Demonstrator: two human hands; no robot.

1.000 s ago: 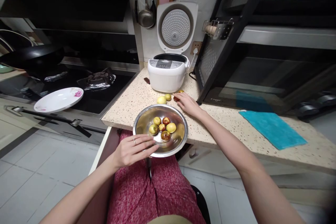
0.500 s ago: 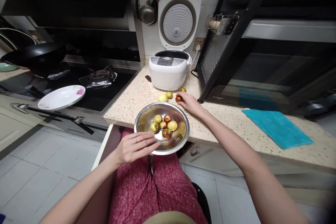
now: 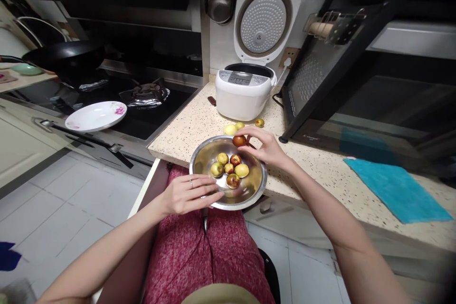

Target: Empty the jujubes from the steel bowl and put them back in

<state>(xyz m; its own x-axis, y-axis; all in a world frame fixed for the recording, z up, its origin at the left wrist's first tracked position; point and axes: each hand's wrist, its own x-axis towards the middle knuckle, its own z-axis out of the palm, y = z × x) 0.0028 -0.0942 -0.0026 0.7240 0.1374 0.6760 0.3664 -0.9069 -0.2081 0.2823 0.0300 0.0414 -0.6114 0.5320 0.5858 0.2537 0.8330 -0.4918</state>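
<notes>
A steel bowl juts over the counter's front edge above my lap, with several small green and brown-red fruits inside. My left hand holds the bowl's near rim. My right hand hovers over the bowl's far rim, its fingertips pinching a reddish-brown fruit. Three more fruits lie on the speckled counter behind the bowl: a pale green fruit, a small green fruit and a brownish fruit.
A white rice cooker with its lid up stands behind the fruits. A black oven fills the right, a teal cloth before it. On the stove to the left are a flowered white plate and a black wok.
My right hand picked the reddish-brown fruit off the counter and carried it toward me, over the bowl's far rim. My left hand kept hold of the bowl. The view shifted left.
</notes>
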